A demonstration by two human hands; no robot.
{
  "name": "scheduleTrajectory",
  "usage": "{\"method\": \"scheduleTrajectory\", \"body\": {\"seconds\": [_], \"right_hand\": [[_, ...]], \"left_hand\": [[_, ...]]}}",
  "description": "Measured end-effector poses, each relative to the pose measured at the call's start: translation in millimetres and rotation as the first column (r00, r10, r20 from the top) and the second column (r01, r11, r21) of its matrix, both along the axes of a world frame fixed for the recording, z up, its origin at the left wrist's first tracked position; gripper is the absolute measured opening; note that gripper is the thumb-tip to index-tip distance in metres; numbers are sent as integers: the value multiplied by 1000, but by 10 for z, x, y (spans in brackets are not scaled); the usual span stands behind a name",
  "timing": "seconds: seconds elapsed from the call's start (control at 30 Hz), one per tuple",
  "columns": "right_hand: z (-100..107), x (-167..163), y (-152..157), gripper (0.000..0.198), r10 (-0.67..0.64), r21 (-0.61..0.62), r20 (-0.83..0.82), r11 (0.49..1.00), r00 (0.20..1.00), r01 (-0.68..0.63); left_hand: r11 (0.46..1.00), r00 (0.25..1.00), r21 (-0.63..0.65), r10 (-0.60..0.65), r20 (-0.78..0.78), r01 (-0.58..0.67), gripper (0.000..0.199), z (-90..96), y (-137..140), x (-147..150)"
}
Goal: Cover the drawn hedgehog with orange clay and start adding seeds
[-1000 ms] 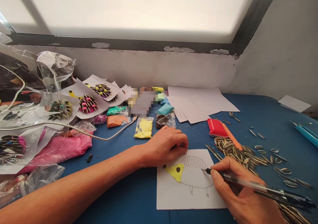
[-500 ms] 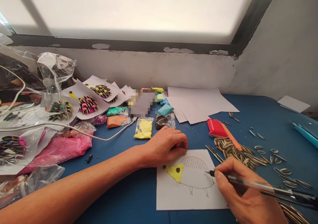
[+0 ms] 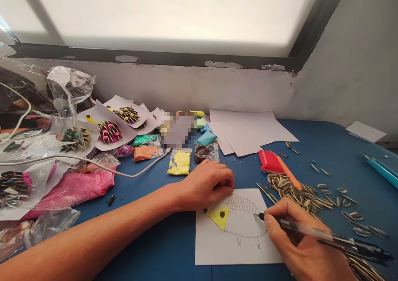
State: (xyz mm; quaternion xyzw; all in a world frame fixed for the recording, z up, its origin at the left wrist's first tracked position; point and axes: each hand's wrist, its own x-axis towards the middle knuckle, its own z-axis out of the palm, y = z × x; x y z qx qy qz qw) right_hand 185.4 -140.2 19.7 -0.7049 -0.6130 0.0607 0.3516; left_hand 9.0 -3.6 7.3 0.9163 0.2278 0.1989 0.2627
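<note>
A white sheet of paper (image 3: 214,248) lies flat on the table, bearing a pen-drawn hedgehog outline (image 3: 245,223) with short strokes over its upper back. Its pointed head (image 3: 219,218) is yellow, with a dark eye and nose. My left hand (image 3: 208,183) rests on the sheet's upper left edge, fingers curled in and nothing seen in them. In my right hand (image 3: 298,235) is a black pen with a clear barrel (image 3: 311,231), pinched near its tip. The tip is at the right part of the hedgehog's back.
Striped sunflower seeds (image 3: 289,187) lie in a pile beyond my right hand. Near them are a red clay packet (image 3: 271,161), an orange strip (image 3: 289,173) and a blue tool (image 3: 382,169). Colored clay bags (image 3: 179,162), paper sheets (image 3: 248,129), a white cable (image 3: 124,173) and seed-covered hedgehogs (image 3: 109,130) stand farther back.
The pen tip has shifted slightly left over the hedgehog's back, with my right hand following. My left hand stays in place on the paper.
</note>
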Motion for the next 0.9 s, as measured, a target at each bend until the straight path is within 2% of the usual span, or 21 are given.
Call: {"method": "scheduleTrajectory", "body": {"seconds": [0.23,0.63,0.9], "right_hand": [[7,4,-6,24,12,-11,17,1000,1000,-12],[45,-18,-26,26,-45,-39,-123,998,991,41],[72,-36,-38,28,-77,-56,-158,996,984,69]], "left_hand": [[1000,1000,2,6,-6,-6,9,-3,-10,-8],[1000,1000,-4,-7,27,7,9,-10,-1,-16],[1000,999,-9,-13,38,13,8,-18,6,-4]]}}
